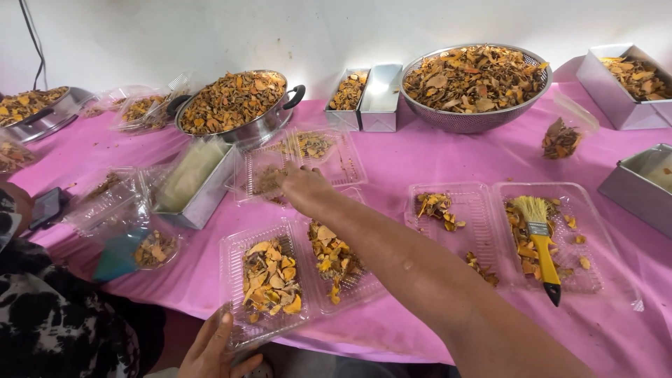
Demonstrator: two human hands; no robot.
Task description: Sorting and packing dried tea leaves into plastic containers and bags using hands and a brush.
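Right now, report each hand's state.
Left hand: open, fingers resting on the near clear tray's edge.
Right hand: reaching over another tray; grip cannot be told.

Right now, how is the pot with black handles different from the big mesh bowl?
The shiny steel pot with black handles has solid walls; the big round wire-mesh bowl is see-through mesh without handles. The pot is smaller and sits further left. Both are heaped with dried orange-brown chips on the pink tablecloth.

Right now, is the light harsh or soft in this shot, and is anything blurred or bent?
Head view: light is soft and even, with only faint shadows on the pink tablecloth; mild glare on the empty metal tin; the right hand is slightly blurred; table edges bow a little, as a wide lens does.
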